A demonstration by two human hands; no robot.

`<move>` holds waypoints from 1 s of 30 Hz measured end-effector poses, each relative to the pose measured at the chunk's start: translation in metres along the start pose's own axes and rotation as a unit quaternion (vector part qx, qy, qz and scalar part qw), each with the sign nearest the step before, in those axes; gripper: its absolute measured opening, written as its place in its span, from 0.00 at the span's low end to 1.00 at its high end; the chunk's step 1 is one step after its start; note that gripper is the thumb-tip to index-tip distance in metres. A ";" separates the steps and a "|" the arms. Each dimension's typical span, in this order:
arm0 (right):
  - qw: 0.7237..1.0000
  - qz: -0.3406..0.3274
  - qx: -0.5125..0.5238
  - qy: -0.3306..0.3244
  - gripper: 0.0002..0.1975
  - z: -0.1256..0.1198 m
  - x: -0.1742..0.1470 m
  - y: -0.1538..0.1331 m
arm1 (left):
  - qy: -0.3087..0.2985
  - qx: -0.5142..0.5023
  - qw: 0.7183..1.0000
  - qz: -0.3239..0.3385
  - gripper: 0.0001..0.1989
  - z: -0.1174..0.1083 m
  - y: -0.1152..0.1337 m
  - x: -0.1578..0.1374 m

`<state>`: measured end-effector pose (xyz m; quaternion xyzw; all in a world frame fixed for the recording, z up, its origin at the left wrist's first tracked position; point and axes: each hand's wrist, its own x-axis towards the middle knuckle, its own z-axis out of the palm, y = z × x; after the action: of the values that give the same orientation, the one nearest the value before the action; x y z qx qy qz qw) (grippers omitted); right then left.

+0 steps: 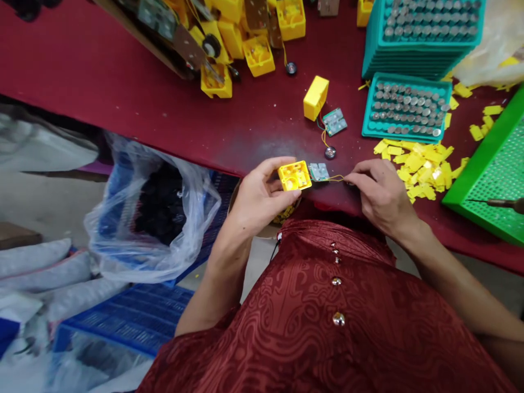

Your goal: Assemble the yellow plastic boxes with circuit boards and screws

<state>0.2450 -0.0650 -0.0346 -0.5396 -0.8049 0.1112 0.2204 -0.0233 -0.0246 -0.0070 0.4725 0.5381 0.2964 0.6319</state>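
Observation:
My left hand (264, 191) grips a small yellow plastic case (295, 176), its open side facing up and its moulded inside showing. From the case's right edge hangs a small circuit board (319, 172). Thin yellow wires (336, 178) run from that board to my right hand (380, 191), whose thumb and forefinger are pinched on their far end. A dark bit shows at those fingertips, mostly hidden. Just beyond my hands on the table lies another yellow case (316, 98), wired to a second circuit board (334, 121) and a small round speaker (329, 153).
Teal trays of button cells (407, 106) stand at the right, some stacked behind. Loose yellow plastic pieces (426, 169) lie beside a green perforated basket (499, 180) with a screwdriver (507, 203). More yellow cases (258, 54) are heaped at the back. A plastic-lined blue crate (123, 191) stands left, below the table.

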 end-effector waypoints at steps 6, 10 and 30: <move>0.998 0.044 0.044 0.017 0.16 -0.017 -0.017 -0.002 | 0.022 -0.016 0.999 -0.028 0.24 0.010 -0.007 -0.017; 0.998 0.064 0.014 0.019 0.13 -0.010 -0.015 0.000 | 0.043 -0.030 0.998 -0.041 0.21 0.018 -0.009 -0.022; 0.991 0.017 -0.127 0.027 0.09 -0.064 0.029 0.018 | -0.240 -0.393 0.847 -0.266 0.19 0.053 0.008 -0.004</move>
<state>0.2803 -0.0350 0.0210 -0.5796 -0.7970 -0.0030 0.1701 0.0275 -0.0396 0.0006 0.0800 0.3135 0.1815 0.9287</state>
